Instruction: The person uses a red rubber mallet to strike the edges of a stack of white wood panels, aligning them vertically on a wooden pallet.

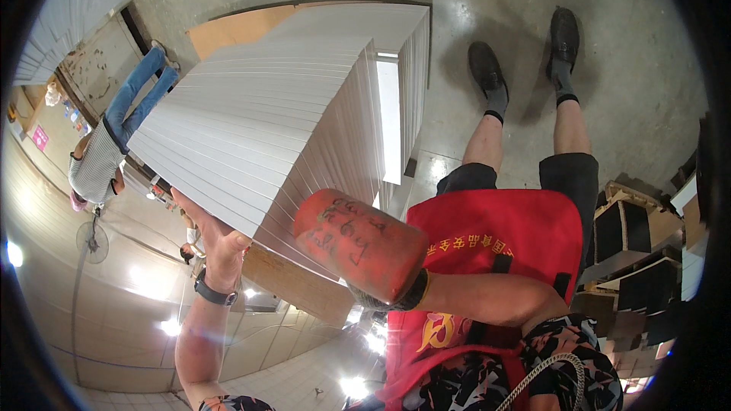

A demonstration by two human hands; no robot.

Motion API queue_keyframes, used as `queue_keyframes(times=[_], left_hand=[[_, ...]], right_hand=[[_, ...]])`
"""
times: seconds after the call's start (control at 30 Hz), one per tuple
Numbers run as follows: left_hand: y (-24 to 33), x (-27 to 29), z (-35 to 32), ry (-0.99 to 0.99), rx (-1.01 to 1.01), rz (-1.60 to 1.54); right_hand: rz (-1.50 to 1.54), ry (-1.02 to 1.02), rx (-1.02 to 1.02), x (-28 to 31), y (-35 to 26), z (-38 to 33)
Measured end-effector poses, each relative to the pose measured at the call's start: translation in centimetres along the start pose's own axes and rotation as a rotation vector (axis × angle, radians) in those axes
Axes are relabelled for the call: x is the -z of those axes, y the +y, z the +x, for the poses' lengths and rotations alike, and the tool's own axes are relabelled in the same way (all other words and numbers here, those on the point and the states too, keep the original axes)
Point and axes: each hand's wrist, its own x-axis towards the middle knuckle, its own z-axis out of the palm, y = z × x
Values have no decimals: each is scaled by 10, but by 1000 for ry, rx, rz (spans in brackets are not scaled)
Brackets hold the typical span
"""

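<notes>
The person held a tall stack of white sheets [304,106], edges fanned in even steps, and it filled the middle of the head view. The left hand [217,240] lay against the stack's near lower corner, bare fingers curled round the edge and closed on it; a dark watch [213,293] sat on that wrist. The right hand [362,247] wore a red coated work glove with dark scrawl on its back, pressed flat against the stack's side just right of that corner. How far its fingers were bent could not be told, since the glove's back hid them.

Judging by this, the step in hand was squaring or steadying the stack, and the next move would call for firm, even pressure from both sides so the sheets did not slide.

A brown cardboard sheet [236,30] showed beyond the far end of the stack, and another brown board [301,285] lay under its near end. Right of the stack were the person's own red apron [495,236] with yellow characters, dark shorts and black shoes [487,68] on the grey concrete floor [647,68]. Further right still stood stacks of dark and brown flat boxes [640,251]. Left of the stack, another person in a striped top and blue jeans [114,137] stood near a wall with a small pink sign [39,137].
</notes>
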Motion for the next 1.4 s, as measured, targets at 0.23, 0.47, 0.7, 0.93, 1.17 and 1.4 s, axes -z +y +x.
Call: queue_keyframes(times=[0.23, 0.47, 0.7, 0.93, 1.17, 1.4], left_hand=[[3, -1, 0, 0, 25, -2], [4, -1, 2, -2, 19, -57], [-9, 6, -1, -35, -30, -63], [-5, 5, 2, -4, -10, 14], [-4, 10, 4, -111, -33, -46], [-5, 9, -6, -78, 47, -145]], right_hand=[[-416, -12, 131, 0, 1, 11], [-1108, -91, 306, 9, 8, 22], [-2420, -71, 869, 13, 4, 14], [-2753, -44, 1306, 23, -9, -25], [-2586, -416, 1350, 28, -68, -19], [-3186, 42, 1767, 23, -24, -1]])
